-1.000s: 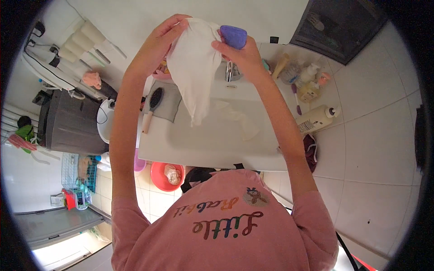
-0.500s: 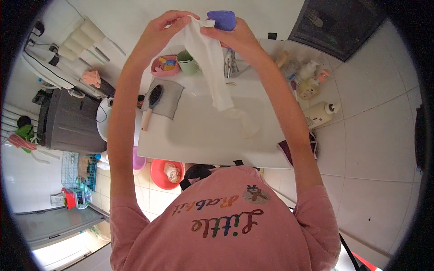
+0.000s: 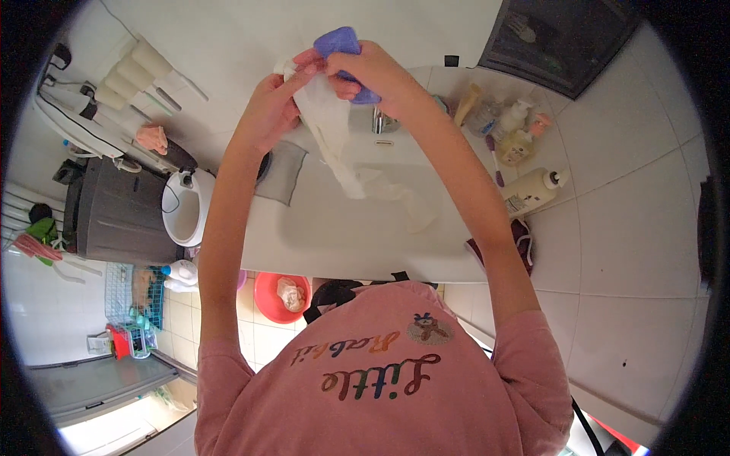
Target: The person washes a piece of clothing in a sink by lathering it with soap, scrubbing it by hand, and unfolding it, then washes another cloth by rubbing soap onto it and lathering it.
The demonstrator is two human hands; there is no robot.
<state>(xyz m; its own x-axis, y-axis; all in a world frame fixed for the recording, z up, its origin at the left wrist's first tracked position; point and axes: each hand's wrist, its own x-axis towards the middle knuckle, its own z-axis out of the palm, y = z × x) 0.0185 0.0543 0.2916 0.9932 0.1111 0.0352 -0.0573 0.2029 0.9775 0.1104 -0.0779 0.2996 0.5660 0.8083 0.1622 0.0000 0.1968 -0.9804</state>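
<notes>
A long, narrow white cloth that looks like a pair of tights (image 3: pixel 328 125) hangs from my hands over the sink (image 3: pixel 304 220). Its lower part trails into the basin. My left hand (image 3: pixel 275 106) grips the upper end of it. My right hand (image 3: pixel 372 72) is wrapped round a blue bar that looks like laundry soap (image 3: pixel 337 41), whose ends show on both sides of the fingers. The fingertips of both hands meet at the cloth. Behind my right hand, the chrome faucet (image 3: pixel 382 121) is partly covered.
Several pump bottles (image 3: pixel 532 191) line the right side of the counter, by a dark red cloth (image 3: pixel 521 247). A grey cloth (image 3: pixel 283 173) lies at the left, with a hairbrush mostly behind my left arm. On the floor stands a red basin (image 3: pixel 266 292) holding pale cloth.
Both hands have come together and slightly lower. The right hand has moved left with the blue bar, which is now tilted against the cloth. The cloth's top has shifted left.
</notes>
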